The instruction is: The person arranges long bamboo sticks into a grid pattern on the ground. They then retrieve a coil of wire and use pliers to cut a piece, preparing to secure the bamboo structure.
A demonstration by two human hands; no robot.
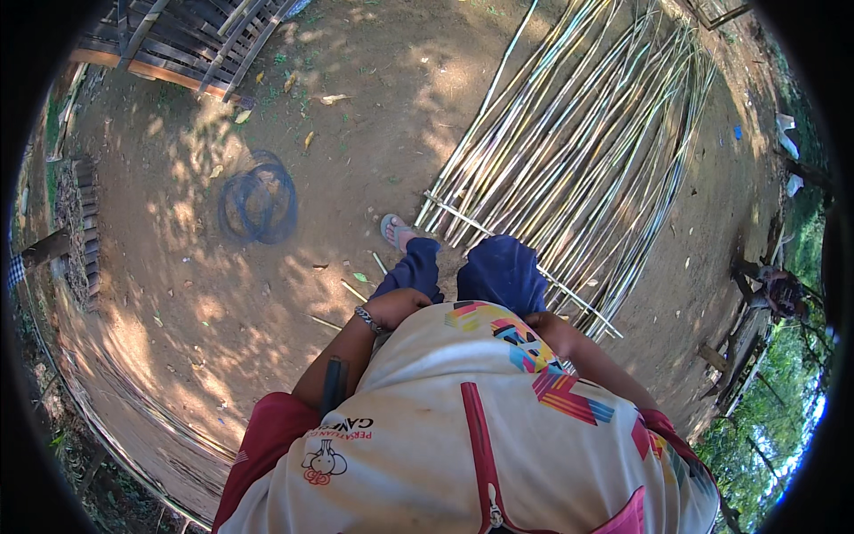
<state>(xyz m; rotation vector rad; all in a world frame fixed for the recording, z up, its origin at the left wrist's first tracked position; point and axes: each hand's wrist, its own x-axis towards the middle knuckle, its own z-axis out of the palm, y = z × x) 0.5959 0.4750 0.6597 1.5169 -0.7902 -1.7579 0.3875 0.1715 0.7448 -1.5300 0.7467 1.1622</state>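
My left hand (pixel 400 309), with a chain bracelet at its wrist, rests at my waist against the dark blue trousers (pixel 503 271). Its fingers are mostly hidden by the clothing. My right hand (pixel 553 332) is at the other side of my waist, largely covered by the pale shirt, so its fingers do not show. Beside my left forearm a dark, stubby object (pixel 334 383) sticks out; its kind is unclear. In front of me on the right, many long thin poles (pixel 569 133) lie side by side, their near ends along a crosswise pole (pixel 485 230).
A coil of dark bluish strand (pixel 258 198) lies on the dirt at left. Several short sticks (pixel 351 292) lie near my sandalled foot (pixel 397 231). At the far left stands a slatted wooden structure (pixel 187 44). Long strips (pixel 151 427) line the lower left, greenery the right rim.
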